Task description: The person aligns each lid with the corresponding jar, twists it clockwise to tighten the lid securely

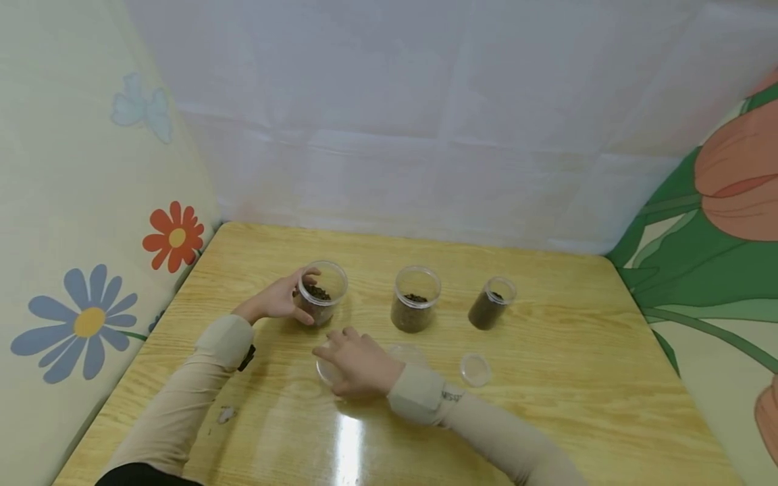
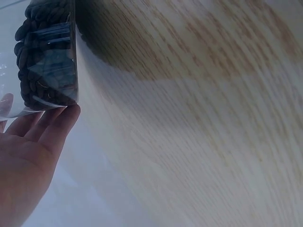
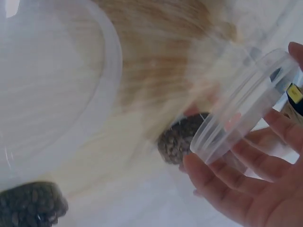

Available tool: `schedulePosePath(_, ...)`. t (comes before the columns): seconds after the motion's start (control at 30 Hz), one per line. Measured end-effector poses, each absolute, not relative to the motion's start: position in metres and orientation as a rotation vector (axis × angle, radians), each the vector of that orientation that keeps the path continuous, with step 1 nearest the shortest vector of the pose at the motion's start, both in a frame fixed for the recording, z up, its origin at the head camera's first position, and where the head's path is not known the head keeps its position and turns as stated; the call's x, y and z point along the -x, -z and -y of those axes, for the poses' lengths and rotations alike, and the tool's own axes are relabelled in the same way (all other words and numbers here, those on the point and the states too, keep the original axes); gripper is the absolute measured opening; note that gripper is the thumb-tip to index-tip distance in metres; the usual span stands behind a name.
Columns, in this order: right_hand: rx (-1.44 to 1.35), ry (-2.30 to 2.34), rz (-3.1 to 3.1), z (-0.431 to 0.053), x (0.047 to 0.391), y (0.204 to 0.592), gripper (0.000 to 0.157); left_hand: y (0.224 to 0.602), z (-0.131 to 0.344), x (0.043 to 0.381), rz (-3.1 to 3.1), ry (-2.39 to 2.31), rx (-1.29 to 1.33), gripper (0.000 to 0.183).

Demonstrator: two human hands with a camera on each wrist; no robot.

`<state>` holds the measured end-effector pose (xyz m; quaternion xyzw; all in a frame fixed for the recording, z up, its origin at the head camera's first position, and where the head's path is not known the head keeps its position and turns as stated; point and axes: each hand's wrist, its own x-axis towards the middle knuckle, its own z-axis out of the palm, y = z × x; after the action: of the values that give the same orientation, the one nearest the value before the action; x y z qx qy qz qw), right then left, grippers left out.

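At the left of the table, my left hand (image 1: 281,298) grips an uncapped clear plastic jar (image 1: 322,312) partly filled with dark pieces. The left wrist view shows these pieces as dark, seed-like grains (image 2: 47,66) behind the clear wall, with fingers against the jar. Nearer the front, my right hand (image 1: 367,364) holds a clear round lid (image 3: 239,111) by its rim, tilted in the right wrist view. In the head view this hand partly covers the lid and sits just in front of the left jar.
A second uncapped jar (image 1: 411,314) of dark pieces stands mid-table, with a narrower dark-filled jar (image 1: 486,310) to its right. A clear lid (image 1: 412,353) lies partly behind the right hand; a smaller lid (image 1: 475,370) lies further right. A pale scrap (image 1: 225,414) is front left.
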<state>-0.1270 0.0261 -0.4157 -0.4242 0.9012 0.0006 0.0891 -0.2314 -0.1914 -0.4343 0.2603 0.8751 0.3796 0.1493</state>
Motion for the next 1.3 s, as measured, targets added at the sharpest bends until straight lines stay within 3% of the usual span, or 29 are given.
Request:
schedulePosePath(0.67,1.268,0.338,-2.810,-0.057,0.134,0.375,0.070,0.428,0.190,0.233,-2.538,-1.027,-0.754,0.094)
schedulePosePath(1.3,1.172,0.579,-2.965,-0.056,0.153,0.364,0.066,0.422,0.192,0.234,-2.541,-0.945,-0.746,0.095)
